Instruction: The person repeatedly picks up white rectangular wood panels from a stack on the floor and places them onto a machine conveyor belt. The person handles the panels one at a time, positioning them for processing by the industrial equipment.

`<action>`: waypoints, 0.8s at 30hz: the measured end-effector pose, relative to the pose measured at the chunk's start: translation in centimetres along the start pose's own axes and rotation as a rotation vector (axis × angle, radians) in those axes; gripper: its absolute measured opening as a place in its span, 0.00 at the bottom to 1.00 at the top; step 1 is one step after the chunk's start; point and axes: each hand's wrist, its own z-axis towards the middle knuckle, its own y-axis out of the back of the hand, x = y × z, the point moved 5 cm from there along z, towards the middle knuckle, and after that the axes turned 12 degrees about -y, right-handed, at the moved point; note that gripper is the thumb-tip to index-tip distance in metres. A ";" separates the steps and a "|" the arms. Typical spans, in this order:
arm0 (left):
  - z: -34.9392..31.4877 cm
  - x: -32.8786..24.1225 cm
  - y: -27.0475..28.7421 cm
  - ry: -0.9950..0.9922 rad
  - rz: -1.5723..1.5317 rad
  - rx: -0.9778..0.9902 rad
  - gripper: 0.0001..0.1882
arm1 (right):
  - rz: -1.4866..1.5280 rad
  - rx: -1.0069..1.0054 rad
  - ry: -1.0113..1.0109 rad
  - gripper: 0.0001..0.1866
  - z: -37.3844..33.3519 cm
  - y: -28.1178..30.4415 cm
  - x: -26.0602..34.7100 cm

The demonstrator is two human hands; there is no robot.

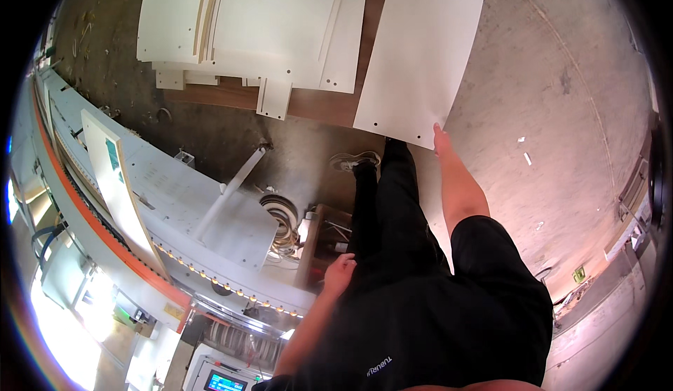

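My right hand grips the near right corner of a long white board, its thumb on top and the other fingers hidden beneath. This board has small dark holes along its near edge and a label at the far end. My left hand hangs beside my hip with its fingers curled, and nothing shows in it. To the left of the held board, more white boards lie stacked on a brown wooden board.
On the left runs a long machine with a grey bed and an orange-red strip; a white panel leans there. A screen glows at the bottom. Coiled edging lies beside a brown box. Concrete floor stretches right, with scraps.
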 end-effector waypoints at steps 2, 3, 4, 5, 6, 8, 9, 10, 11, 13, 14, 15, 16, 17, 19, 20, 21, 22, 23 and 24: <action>-0.1 -0.6 -1.1 0.011 -0.074 -0.023 0.17 | 0.063 0.098 -0.082 0.40 -2.2 0.2 1.5; 0.0 -1.1 -1.3 0.004 -0.108 -0.032 0.17 | 0.077 0.184 -0.089 0.41 -2.7 0.5 1.6; 0.2 -1.5 -1.2 -0.015 -0.136 -0.027 0.17 | 0.105 0.258 -0.102 0.42 -2.2 1.0 1.0; 0.5 -1.9 -0.9 -0.020 -0.139 -0.020 0.17 | 0.051 0.269 -0.060 0.42 -1.9 1.6 0.6; 0.9 -2.3 -0.2 -0.035 -0.138 0.003 0.16 | 0.010 0.266 -0.023 0.43 -0.4 2.4 -0.8; 2.0 -3.3 0.4 -0.053 -0.170 0.001 0.16 | 0.034 0.324 0.002 0.43 -1.3 3.3 -0.1; 2.3 -3.9 0.3 -0.049 -0.206 -0.012 0.16 | 0.094 0.379 -0.021 0.43 -4.4 4.0 0.4; 2.3 -4.6 0.3 -0.054 -0.239 -0.011 0.17 | 0.165 0.423 -0.046 0.43 -7.2 5.0 0.4; 2.9 -5.5 0.6 -0.071 -0.276 -0.008 0.17 | 0.145 0.464 -0.018 0.43 -9.1 5.9 1.0; 4.2 -7.1 0.9 -0.112 -0.350 0.003 0.18 | 0.104 0.537 0.047 0.42 -12.5 7.9 1.4; 4.4 -8.5 1.1 -0.127 -0.380 0.004 0.19 | 0.078 0.572 0.076 0.42 -14.3 8.8 1.0; 5.3 -10.3 1.4 -0.145 -0.413 0.002 0.19 | 0.063 0.660 0.099 0.42 -16.5 9.4 1.1; 5.9 -12.6 2.1 -0.164 -0.442 0.003 0.20 | 0.049 0.746 0.122 0.42 -19.2 10.0 1.4; 6.1 -14.6 2.5 -0.179 -0.494 -0.031 0.22 | 0.050 0.798 0.110 0.41 -21.6 10.4 1.3; 7.1 -16.9 2.8 -0.200 -0.673 -0.128 0.22 | 0.096 0.927 0.090 0.39 -28.5 11.4 1.6; 7.2 -17.5 2.9 -0.203 -0.767 -0.175 0.22 | 0.136 1.006 0.079 0.38 -32.8 11.9 1.9; 6.9 -18.2 3.3 -0.211 -0.870 -0.230 0.21 | 0.069 1.050 0.060 0.37 -35.2 11.7 1.4; 6.5 -18.6 3.6 -0.220 -0.972 -0.288 0.20 | 0.001 1.098 0.043 0.35 -37.0 11.4 0.8; 6.1 -18.9 3.9 -0.227 -1.077 -0.346 0.19 | -0.048 1.209 0.050 0.33 -38.6 10.9 0.3; 5.2 -18.7 4.6 -0.234 -1.055 -0.362 0.17 | -0.093 1.322 0.052 0.32 -40.0 10.7 -0.1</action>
